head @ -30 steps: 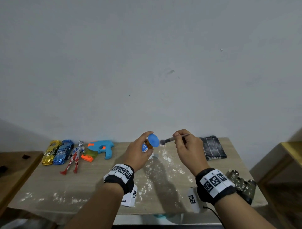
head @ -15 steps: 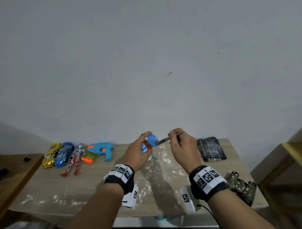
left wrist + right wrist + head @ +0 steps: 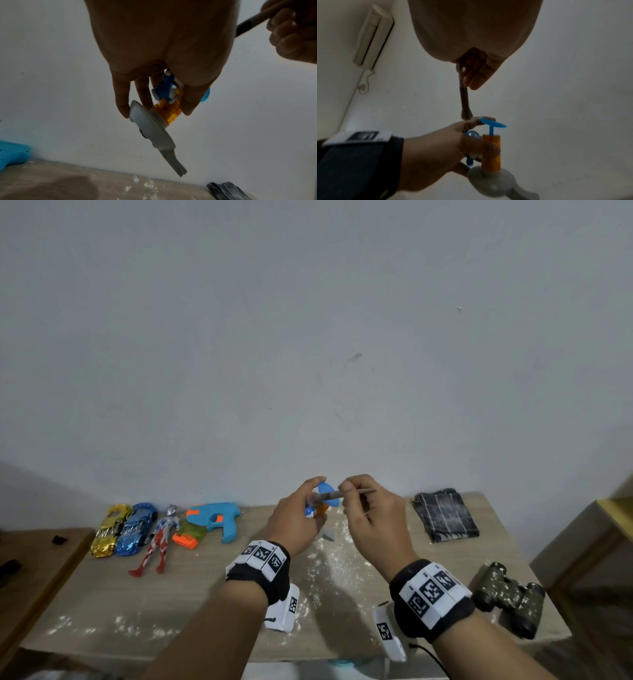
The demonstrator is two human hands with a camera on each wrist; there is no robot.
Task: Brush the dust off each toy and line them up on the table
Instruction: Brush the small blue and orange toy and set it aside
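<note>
My left hand (image 3: 301,518) grips a small toy (image 3: 169,108) above the table: an orange tube (image 3: 491,151) on a grey round base (image 3: 150,128), with a blue figure (image 3: 165,89) and a blue disc (image 3: 493,123) on top. My right hand (image 3: 363,508) pinches a thin brush (image 3: 337,494); its dark head (image 3: 466,115) lies at the disc, next to my left fingertip. On the table's far left lie a gold car (image 3: 109,529), a blue car (image 3: 137,527), a red-and-silver figure (image 3: 159,539) and a blue-and-orange toy gun (image 3: 215,518).
White dust (image 3: 329,559) is scattered over the wooden table (image 3: 171,594). A folded grey cloth (image 3: 443,515) lies at the back right, camouflage binoculars (image 3: 510,597) near the right front corner. Wooden furniture (image 3: 609,525) flanks the table on the right.
My right hand has moved left, bringing the brush head from beside the blue disc across it. The left hand keeps holding the toy in about the same place.
</note>
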